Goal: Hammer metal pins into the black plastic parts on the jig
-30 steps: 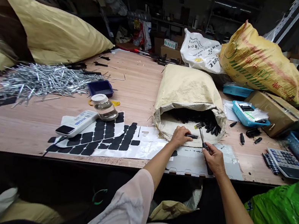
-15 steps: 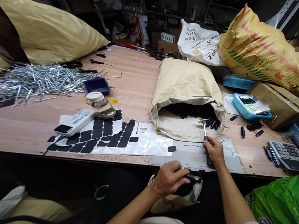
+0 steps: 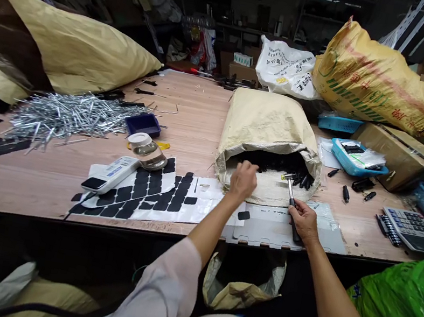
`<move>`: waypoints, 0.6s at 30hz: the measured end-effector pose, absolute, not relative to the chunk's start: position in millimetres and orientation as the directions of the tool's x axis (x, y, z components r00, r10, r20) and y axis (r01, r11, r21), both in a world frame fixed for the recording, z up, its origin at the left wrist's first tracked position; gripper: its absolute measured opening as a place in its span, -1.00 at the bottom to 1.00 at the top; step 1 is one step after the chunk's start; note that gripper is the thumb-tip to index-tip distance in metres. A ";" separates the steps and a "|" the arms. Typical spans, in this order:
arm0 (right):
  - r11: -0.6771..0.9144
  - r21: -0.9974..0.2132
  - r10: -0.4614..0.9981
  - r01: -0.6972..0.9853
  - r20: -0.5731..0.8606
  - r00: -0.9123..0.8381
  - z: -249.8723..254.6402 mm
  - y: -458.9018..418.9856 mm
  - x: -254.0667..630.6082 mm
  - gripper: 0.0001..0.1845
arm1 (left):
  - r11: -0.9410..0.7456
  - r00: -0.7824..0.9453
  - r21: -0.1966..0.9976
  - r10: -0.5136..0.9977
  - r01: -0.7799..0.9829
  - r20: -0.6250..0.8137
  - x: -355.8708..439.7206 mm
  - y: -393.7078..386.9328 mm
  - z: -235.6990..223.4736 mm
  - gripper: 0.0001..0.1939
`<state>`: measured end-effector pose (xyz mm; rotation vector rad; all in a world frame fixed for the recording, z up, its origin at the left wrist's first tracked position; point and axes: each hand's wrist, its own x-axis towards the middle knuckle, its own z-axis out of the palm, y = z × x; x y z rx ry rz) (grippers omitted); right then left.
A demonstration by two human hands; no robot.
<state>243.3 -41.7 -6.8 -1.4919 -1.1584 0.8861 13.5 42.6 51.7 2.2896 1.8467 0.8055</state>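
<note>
My right hand [image 3: 303,222] is wrapped around the dark grip of a small hammer [image 3: 292,199]. Its metal shaft points away from me, and the yellowish head lies at the lip of an open beige woven sack [image 3: 272,117]. Inside the sack's mouth is a heap of black, handle-like pieces [image 3: 304,179]. My left hand [image 3: 244,179] is at the left part of that mouth with its fingers bent, the fingertips hidden against the dark contents. Below the table edge, in front of my lap, a second sack [image 3: 240,296] hangs open; its inside is dark.
A grey board [image 3: 268,234] lies under my right hand. Leftward are sheets of black stickers [image 3: 179,193], a white box-shaped device [image 3: 110,174], a jar [image 3: 147,151], a blue tray [image 3: 143,124] and piled metal rods [image 3: 75,118]. Rightward sit a calculator [image 3: 408,228], blue baskets [image 3: 359,158] and a carton [image 3: 401,156].
My left hand has moved from above the lower sack, where it held a black handle-like piece, up to the table sack's mouth. That piece is out of sight. My right hand keeps the hammer.
</note>
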 end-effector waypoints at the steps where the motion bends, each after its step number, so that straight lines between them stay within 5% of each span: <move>1: -0.035 -0.975 0.963 0.218 0.025 0.267 -6.3 -41.4 243.3 -0.39 | -0.191 0.086 0.344 0.950 0.919 0.299 13.4 67.8 53.0 -0.63; 6: -0.019 -0.975 0.967 0.222 0.038 0.252 -7.9 -39.5 243.7 -0.44 | -0.141 0.124 0.135 0.984 0.981 0.131 5.9 128.2 44.2 -0.63; 10: -0.020 -0.974 0.968 0.224 0.037 0.250 -10.8 -38.4 244.2 -0.42 | -0.162 0.150 0.080 0.979 0.984 0.135 -1.8 130.6 40.6 -0.74; 18: -0.026 -0.979 0.964 0.204 0.030 0.265 -10.3 -40.0 244.3 -0.42 | -0.429 0.416 0.303 0.903 0.851 0.110 23.7 81.2 40.3 -0.86</move>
